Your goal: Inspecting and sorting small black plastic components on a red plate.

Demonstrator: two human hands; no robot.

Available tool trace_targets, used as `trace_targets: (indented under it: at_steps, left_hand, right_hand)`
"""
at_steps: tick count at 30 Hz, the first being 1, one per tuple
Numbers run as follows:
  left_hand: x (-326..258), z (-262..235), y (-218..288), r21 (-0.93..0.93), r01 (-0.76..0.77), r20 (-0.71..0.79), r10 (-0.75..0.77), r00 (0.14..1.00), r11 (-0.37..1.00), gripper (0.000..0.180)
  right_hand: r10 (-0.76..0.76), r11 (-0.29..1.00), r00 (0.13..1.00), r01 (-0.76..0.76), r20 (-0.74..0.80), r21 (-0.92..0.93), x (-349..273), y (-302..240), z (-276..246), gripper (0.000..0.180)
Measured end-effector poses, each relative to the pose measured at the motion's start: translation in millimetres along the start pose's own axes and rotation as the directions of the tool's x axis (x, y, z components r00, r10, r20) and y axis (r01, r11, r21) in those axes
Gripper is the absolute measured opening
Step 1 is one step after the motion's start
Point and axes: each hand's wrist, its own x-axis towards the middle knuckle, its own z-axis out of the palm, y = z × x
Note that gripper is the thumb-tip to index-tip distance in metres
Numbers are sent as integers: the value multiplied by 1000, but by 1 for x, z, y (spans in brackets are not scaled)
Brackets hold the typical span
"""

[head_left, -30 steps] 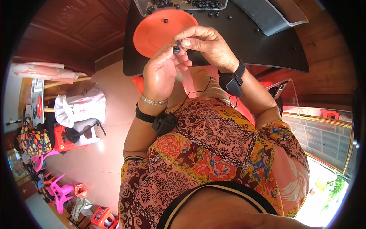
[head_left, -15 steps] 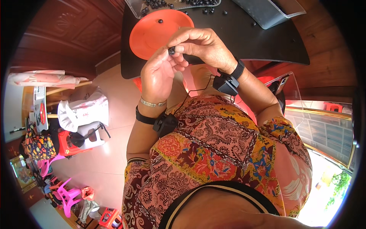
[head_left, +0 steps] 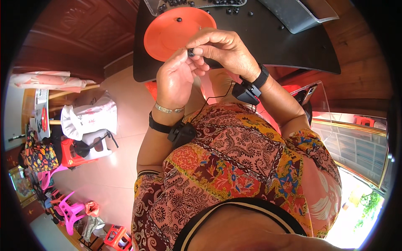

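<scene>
The right hand [head_left: 224, 50] pinches a small black bead-like piece [head_left: 191, 52] between thumb and forefinger, and the left hand [head_left: 178, 77] closes on the same piece from below, fingertips touching it. It is held in the air just in front of the orange plate [head_left: 167, 33] on the black table [head_left: 293, 50]. Judging by its size it is very light, hard and smooth, so it could slip easily; only a fingertip pinch across its sides suits it. Its exact shape is too small to make out, and the fingers cover most of it. More black pieces sit in a clear tray [head_left: 184, 4] cut off by the top edge, one lies on the plate
</scene>
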Motion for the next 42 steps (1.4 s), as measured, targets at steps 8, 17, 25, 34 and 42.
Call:
trace_targets:
  at_steps: [8,17,25,34,42]
  left_hand:
    - [0,0,-2,-123,0,-98,-12,995,992,26]
    - [-3,7,7,-3,-31,-81,31,996,1000,20]
    - [-2,5,0,-42,-85,-75,82,994,995,20]
    - [0,13,-3,-33,-113,-96,110,989,993,26]
    - [6,10,-10,-96,-78,-100,69,993,992,30]
  right_hand:
    - [-162,935,986,137,-49,-327,-1,-1,10,30]
    - [-184,924,976,131,-116,-359,0,2,12,29]
    - [-170,938,979,126,-109,-324,-2,2,15,33]
    - [-225,829,965,116,-137,-547,-5,5,23,27]
    - [-303,779,937,139,-173,-611,-9,13,26,20]
